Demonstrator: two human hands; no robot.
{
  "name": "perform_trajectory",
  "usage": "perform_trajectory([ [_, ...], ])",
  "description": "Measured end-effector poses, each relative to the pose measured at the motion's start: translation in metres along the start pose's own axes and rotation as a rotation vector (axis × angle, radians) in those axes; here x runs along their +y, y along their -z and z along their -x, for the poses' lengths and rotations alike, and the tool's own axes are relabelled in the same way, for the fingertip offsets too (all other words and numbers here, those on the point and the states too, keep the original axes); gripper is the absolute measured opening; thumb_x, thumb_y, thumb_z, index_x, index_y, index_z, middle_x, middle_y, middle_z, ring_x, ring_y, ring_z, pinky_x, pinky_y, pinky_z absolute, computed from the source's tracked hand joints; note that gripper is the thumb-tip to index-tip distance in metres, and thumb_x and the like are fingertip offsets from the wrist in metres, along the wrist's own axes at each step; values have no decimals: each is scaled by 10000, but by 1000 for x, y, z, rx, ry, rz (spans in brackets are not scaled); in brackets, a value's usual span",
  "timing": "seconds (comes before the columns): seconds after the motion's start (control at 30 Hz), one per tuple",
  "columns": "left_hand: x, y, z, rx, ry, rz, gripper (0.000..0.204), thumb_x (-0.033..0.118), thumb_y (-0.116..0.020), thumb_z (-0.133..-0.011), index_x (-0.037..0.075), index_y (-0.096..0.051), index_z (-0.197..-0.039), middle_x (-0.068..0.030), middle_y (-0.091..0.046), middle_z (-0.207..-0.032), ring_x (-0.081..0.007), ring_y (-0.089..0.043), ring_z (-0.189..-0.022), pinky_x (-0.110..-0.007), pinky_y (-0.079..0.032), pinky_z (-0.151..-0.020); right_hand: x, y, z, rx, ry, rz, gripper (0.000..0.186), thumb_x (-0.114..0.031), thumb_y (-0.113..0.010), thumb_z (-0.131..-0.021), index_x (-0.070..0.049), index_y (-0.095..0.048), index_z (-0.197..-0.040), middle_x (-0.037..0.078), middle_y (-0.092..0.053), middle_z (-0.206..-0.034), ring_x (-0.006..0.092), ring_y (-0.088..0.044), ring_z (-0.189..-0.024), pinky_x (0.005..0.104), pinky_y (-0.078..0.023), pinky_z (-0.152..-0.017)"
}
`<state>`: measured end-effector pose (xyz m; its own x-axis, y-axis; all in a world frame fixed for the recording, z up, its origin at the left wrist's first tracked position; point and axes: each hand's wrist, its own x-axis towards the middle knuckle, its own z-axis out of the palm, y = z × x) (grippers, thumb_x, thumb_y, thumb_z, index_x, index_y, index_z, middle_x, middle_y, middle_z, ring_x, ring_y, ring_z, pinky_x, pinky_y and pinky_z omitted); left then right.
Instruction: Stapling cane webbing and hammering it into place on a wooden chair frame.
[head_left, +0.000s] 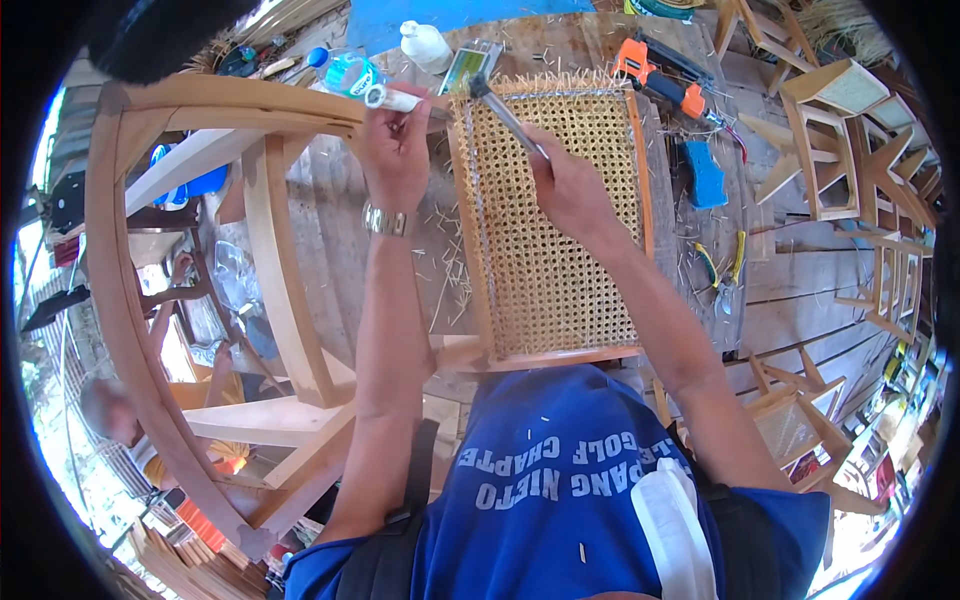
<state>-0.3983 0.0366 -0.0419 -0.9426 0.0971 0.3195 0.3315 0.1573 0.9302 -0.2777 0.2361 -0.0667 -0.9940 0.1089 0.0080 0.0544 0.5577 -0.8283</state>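
My left hand [393,150], wearing a metal-banded watch, is closed around a short white tube-like piece [392,98] with a round opening at its end. My right hand [572,185] grips a hammer [512,122] by its handle; the hammer's head is raised over the far left corner of a woven cane panel [550,240]. The panel lies in a wooden frame [645,180], and loose cane ends bristle along its far edge. My left hand is just beyond that corner, apart from the panel.
A large wooden frame [270,250] stands at left, with another person beyond it. Behind the panel are a clear bottle [345,72], a white bottle [427,46] and an orange-black power tool [660,78]. At right lie a blue block [706,174], yellow-handled pliers [728,270] and several wooden frames.
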Motion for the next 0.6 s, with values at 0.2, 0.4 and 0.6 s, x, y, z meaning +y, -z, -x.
perform_trajectory([
  [0.2, -27, -14, -17, -190, -9, -147, 139, 85, -662, -954, 98, -628, -1088, 7, -686, -893, -77, -613, -770, -269, -495, -691, 2, 15, 28, 84, -124, -156, 375, -124, -543, -1028, -109, -536, -1403, 125, -678, -885, 146, -585, -667, 322, -500, -642],
  [0.4, -37, -12, -24, -261, 16, -228, 144, 99, -683, -942, 105, -627, -1075, 9, -675, -876, -91, -608, -747, -278, -499, -681, 4, 20, 43, 53, -194, -193, 371, -145, -547, -1036, -79, -548, -1401, 88, -688, -1007, 99, -538, -684, 283, -493, -649],
  [0.6, -29, -16, -18, -283, 5, -320, 170, 98, -700, -933, 114, -623, -1084, 3, -680, -847, -95, -648, -755, -286, -517, -694, -12, 37, 34, 64, -132, -202, 355, -130, -540, -1041, -75, -561, -1391, 51, -687, -994, 79, -494, -669, 251, -471, -630],
])
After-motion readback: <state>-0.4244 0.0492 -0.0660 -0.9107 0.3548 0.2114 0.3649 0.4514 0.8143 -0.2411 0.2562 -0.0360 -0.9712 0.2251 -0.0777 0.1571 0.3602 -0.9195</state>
